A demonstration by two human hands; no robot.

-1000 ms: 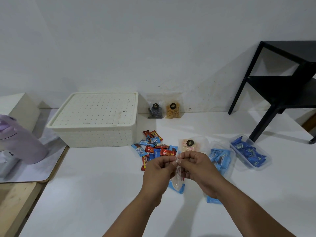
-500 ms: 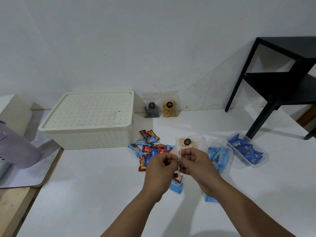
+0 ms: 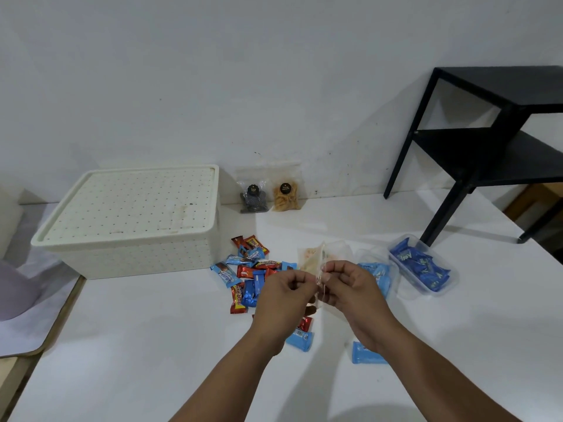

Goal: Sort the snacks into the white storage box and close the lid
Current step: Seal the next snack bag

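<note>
Both hands, left hand and right hand, pinch a clear snack pouch; its label is unreadable; the white storage box is lidded.

one head-worn wide-angle view looks forward and down over a white table, facing the wall. both hands, left and right, sit near, low in centre; the box lies farther back on the left.
</note>
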